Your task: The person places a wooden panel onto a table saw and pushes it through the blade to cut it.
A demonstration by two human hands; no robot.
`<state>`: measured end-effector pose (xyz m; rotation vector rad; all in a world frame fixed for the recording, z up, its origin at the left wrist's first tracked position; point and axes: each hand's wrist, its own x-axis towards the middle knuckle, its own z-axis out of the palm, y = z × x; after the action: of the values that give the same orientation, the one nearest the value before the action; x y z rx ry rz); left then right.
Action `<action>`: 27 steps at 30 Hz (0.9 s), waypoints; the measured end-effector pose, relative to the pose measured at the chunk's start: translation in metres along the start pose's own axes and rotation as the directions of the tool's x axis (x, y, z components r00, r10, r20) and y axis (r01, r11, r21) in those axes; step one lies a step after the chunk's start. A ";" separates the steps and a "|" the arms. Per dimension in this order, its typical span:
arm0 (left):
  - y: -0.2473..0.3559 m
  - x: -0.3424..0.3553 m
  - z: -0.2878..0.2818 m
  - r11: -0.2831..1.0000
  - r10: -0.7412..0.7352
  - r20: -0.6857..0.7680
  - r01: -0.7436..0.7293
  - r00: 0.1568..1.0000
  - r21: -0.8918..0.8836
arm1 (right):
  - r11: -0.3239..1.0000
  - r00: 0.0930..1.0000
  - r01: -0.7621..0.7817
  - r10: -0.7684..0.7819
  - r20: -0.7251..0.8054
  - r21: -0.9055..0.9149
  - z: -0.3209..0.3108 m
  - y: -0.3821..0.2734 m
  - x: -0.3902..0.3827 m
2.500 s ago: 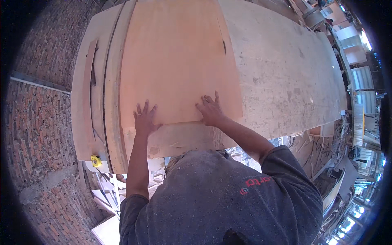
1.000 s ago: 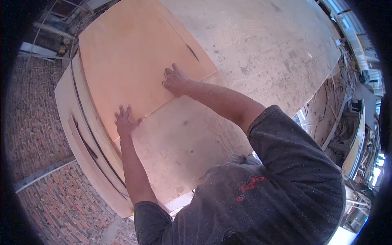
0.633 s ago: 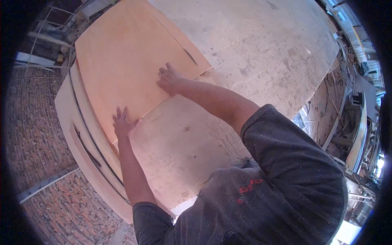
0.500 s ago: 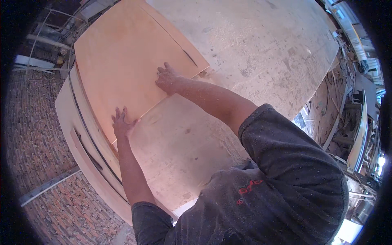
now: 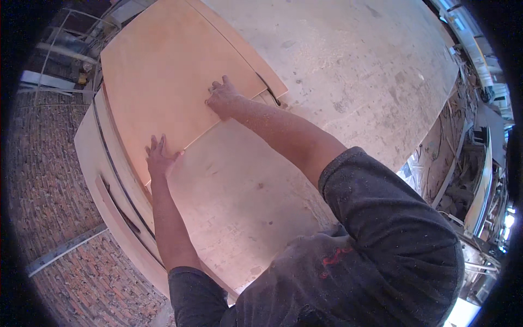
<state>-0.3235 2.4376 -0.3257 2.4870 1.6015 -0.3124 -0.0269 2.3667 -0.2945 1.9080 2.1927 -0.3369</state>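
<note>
A smooth, light orange-brown wooden sheet lies on a broad, stained pale tabletop. At the sheet's near edge, my left hand rests with fingers spread on the surface and thumb out along the edge. Farther right on the same sheet, my right hand presses down with its fingers apart; its thumb is hidden. Both hands are open and hold nothing. A narrow strip of matching wood runs along the sheet's right side, with a thin dark gap between them that widens toward the near end.
Long pale boards with dark gaps line the table's left side. Beyond them is a brick floor crossed by a grey strip. Scrap wood and clutter lie off to the right. A metal frame stands at far left.
The sheet has shifted slightly away along the strip, so the dark gap now shows more at the near end. My hands have moved slightly with it, still spread on the sheet.
</note>
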 end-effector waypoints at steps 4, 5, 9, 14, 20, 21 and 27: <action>-0.025 0.036 0.009 0.999 0.047 -0.060 -0.046 0.997 0.019 | 1.000 0.998 -0.014 0.013 -0.055 -0.022 -0.007 0.005 0.031; -0.036 0.045 0.011 0.999 0.035 -0.068 -0.034 0.997 0.019 | 0.999 0.998 -0.008 0.007 -0.060 -0.031 -0.011 0.004 0.040; -0.040 0.079 0.002 0.998 0.055 -0.053 -0.055 0.997 0.005 | 1.000 0.997 -0.018 0.016 -0.079 -0.017 -0.020 0.017 0.063; -0.031 0.099 -0.012 1.000 0.016 -0.025 -0.016 1.000 -0.009 | 0.986 0.975 -0.130 0.146 -0.168 0.104 -0.003 0.020 0.087; -0.051 0.091 0.000 0.999 0.024 -0.095 -0.028 0.995 -0.046 | 0.152 0.581 0.061 0.798 -0.159 0.986 0.042 -0.061 0.048; -0.050 0.084 -0.006 0.996 0.030 -0.156 -0.042 0.987 -0.077 | -0.177 0.525 0.093 0.845 0.102 0.980 0.044 -0.063 0.050; -0.059 0.063 -0.020 0.998 0.046 -0.225 -0.055 0.973 -0.036 | -0.653 0.681 0.227 0.637 0.361 0.722 0.056 -0.023 0.088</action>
<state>-0.3505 2.5221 -0.3248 2.6040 1.6007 0.0105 -0.0611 2.4292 -0.3741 3.5230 -0.1510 -2.9759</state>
